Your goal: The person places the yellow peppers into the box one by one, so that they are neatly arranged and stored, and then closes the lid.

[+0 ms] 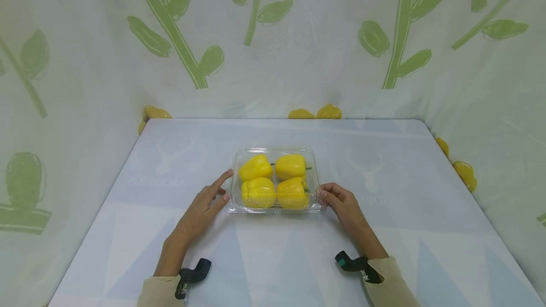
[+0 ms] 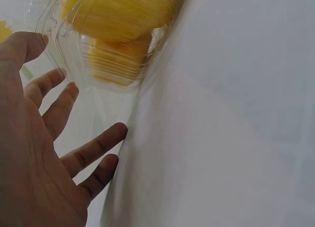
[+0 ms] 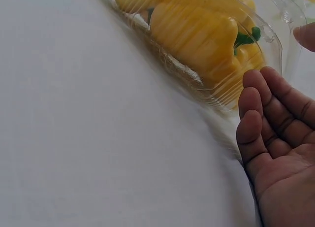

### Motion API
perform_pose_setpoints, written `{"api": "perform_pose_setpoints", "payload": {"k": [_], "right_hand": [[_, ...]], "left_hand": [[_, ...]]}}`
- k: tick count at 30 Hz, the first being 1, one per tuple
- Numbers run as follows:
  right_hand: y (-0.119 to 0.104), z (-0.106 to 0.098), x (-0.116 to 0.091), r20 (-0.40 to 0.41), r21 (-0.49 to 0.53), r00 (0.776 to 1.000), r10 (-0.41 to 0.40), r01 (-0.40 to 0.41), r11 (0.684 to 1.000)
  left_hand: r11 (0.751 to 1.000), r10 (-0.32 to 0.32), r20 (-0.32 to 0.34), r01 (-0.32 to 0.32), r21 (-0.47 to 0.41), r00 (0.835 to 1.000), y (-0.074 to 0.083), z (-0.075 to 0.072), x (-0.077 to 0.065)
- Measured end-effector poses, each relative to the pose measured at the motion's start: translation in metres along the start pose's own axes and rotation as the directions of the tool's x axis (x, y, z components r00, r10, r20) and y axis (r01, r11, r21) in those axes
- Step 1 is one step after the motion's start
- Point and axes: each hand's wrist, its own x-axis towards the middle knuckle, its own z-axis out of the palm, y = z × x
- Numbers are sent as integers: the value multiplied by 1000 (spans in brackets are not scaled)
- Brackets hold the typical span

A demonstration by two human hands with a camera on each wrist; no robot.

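Note:
A clear plastic clamshell box [image 1: 273,151] lies on the table with several yellow bell peppers [image 1: 258,192] inside, some with green stems showing. At its left edge, my left hand [image 1: 199,212] has its fingers spread, the index fingertip and thumb right at the rim. The left wrist view shows the left fingers [image 2: 53,111] fanned out beside the box's ridged side wall. On the opposite side, my right hand [image 1: 344,205] rests with fingertips at the front right corner. Its fingers are loosely bent in the right wrist view, the thumb [image 3: 306,36] apart from them near the rim.
The table [image 1: 273,259] has a pale cover with blue-grey triangles and faint deer-head prints. Behind it and along both sides hangs a white curtain [image 1: 298,70] with green leaves and yellow flowers. Each wrist carries a black camera mount [image 1: 194,274].

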Motion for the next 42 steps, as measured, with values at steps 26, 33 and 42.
{"api": "perform_pose_setpoints", "payload": {"k": [26,33,42], "right_hand": [[-10,-2,-13,180,-73,979,101,-89,993],[-10,2,-12,155,11,983,97,-100,995],[-9,0,-14,181,78,975,128,-144,987]], "left_hand": [[1000,9,3,-9,-8,1000,0,-1,0],[1000,-6,-3,6,4,1000,0,-1,0],[1000,-13,11,13,-11,1000,1,-1,0]]}}
